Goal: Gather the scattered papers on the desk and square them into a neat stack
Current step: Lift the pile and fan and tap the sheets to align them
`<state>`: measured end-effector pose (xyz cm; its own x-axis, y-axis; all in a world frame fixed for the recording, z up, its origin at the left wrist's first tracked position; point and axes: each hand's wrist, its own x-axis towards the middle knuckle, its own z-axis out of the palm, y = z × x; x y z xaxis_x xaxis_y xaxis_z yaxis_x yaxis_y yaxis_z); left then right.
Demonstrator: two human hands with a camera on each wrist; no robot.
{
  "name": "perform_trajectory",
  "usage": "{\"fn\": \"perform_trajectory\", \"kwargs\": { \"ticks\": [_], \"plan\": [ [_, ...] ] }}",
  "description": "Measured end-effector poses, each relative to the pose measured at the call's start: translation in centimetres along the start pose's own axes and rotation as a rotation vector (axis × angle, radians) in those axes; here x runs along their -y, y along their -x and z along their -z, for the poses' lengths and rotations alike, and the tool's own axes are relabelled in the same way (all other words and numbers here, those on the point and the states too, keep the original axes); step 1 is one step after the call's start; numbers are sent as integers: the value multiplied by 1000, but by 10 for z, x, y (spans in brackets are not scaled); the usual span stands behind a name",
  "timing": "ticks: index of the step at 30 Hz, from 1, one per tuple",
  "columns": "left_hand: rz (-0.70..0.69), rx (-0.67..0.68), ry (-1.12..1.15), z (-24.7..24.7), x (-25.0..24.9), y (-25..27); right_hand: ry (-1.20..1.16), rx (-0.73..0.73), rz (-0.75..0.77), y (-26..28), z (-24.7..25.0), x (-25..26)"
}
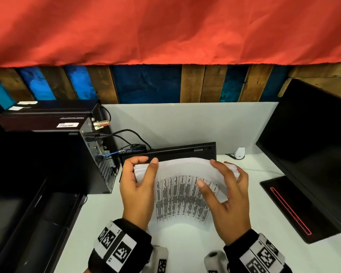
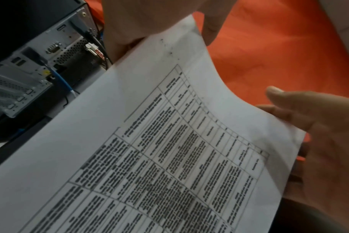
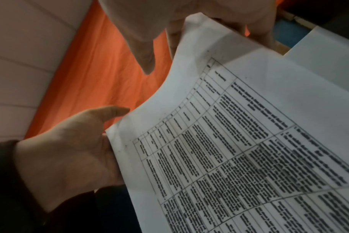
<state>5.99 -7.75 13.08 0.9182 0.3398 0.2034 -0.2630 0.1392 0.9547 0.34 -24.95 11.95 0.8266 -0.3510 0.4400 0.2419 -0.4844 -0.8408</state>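
From your head view, the papers point(image 1: 182, 196) stand between your hands above the counter point(image 1: 252, 194) middle; your left hand point(image 1: 137, 191) grips their left edge, your right hand point(image 1: 229, 203) their right.
Left wrist: papers point(image 2: 169, 141) under curled fingers point(image 2: 211, 26).
Right wrist: the same hold on the papers point(image 3: 249, 134).

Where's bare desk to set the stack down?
Bare white desk lies between the paper stack and the monitor base, and near the front edge between the wrists. Crowded on the left: the computer tower, its cables and the black keyboard behind.
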Motion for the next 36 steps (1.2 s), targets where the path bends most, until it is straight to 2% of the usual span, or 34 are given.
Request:
{"fn": "perform_trajectory", "kwargs": {
  "ticks": [4,7,12,17,20,24,26,30,33,36],
  "plan": [
    [20,-45,13,3,2,-6,4,-73,5,-1,-1,-2],
    [-6,-25,6,0,3,-4,-6,-37,20,3,-7,-2],
    [50,-29,12,4,5,-3,-5,-50,16,-2,-3,-9],
    [-14,69,39,10,10,10,-404,-76,-144,-2,-2,-22],
    [-11,163,87,14,15,14,-404,-20,-125,2,-5,-24],
    [8,170,137,19,16,9,-463,-73,-158,2,-5,-27],
    [49,211,119,19,19,10,-434,-36,-165,3,-7,-25],
    [102,196,153,17,24,13,-389,-97,-124,1,-5,-24],
    [114,264,164,14,24,20,-317,-57,-102,6,-8,-18],
    [60,182,137,11,18,21,-107,-132,82,7,-8,-11]
  ]
}}
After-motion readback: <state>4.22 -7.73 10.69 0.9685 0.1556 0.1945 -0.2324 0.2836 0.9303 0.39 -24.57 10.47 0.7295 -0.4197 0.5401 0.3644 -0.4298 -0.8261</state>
